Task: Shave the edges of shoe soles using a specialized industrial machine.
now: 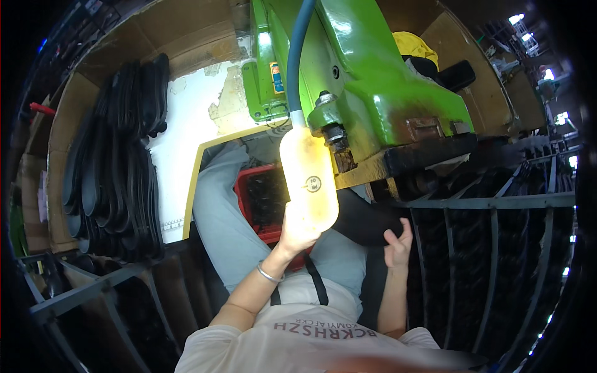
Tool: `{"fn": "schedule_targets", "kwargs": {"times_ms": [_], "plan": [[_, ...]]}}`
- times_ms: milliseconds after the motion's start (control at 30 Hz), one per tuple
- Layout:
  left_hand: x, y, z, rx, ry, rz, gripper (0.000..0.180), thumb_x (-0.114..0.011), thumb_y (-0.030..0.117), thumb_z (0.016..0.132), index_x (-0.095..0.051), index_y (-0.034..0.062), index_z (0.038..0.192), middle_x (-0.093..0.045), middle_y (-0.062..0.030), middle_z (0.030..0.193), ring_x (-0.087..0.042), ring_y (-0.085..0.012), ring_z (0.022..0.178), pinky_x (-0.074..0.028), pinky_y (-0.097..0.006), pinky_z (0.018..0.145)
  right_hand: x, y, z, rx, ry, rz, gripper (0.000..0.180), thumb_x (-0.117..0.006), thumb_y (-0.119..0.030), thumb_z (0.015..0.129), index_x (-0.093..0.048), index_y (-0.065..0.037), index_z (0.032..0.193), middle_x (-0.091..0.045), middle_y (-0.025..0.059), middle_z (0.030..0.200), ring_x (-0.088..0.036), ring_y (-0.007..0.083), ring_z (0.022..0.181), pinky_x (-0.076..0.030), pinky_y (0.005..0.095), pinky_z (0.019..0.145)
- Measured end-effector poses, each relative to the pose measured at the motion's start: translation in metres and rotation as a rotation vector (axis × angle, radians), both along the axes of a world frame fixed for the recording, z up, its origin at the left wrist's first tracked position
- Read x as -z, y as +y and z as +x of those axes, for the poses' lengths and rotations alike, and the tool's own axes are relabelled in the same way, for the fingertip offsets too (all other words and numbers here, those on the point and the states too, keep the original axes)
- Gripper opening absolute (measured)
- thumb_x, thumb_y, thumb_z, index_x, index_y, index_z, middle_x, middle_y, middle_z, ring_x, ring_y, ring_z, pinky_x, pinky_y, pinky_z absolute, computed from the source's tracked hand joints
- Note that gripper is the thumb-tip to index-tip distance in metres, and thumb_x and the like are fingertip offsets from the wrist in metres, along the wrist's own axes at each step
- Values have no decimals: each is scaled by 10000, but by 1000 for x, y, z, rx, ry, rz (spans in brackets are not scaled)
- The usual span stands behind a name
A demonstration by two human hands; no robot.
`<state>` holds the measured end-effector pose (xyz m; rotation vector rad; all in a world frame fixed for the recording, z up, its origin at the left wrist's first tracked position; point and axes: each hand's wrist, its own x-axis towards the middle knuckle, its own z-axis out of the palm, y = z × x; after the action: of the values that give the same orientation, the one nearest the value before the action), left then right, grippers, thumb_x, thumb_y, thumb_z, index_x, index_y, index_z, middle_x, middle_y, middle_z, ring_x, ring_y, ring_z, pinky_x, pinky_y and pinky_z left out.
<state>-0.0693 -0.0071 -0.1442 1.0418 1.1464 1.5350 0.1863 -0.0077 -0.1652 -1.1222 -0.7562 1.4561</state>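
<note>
The black piece (365,219), at the lamp's (306,177) four o'clock, looks light, bendy, best held by its edge. The right hand's (398,247) fingers pinch there; the left hand's (298,231) cannot be told.

Two groups of black soles (109,161) lie along the left edge of one white table (177,124) (too overlapped for a sure count, though well over ten). Toward its right edge: one green machine (373,93), one blue hose (295,68). About its front edge: one lit yellow lamp (306,168), one left hand (301,229), one right hand (398,247), one black piece (367,224), one red bin (268,237).
</note>
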Motion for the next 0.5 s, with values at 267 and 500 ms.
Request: {"fn": "schedule_targets", "kwargs": {"times_ms": [267, 500], "plan": [[2, 6, -3, 161, -175, -50, 274, -643, -15, 759, -593, -33, 1028, -649, -90, 960, -632, -160, 871, -507, -270, 764, -26, 10, -1, 188, -23, 62, 429, -587, 70, 719, -480, 23, 1132, -574, 135, 1026, -569, 236, 942, -458, 358, 869], [7, 1, -20, 154, -25, 108, 242, -646, 49, 782, -604, -67, 989, -660, -99, 886, -632, -154, 785, -498, -261, 722, -85, 94, -13, 24, -44, 270, 368, -571, 24, 781, -491, 21, 1140, -587, 97, 989, -587, 187, 887, -477, 290, 795]]}}
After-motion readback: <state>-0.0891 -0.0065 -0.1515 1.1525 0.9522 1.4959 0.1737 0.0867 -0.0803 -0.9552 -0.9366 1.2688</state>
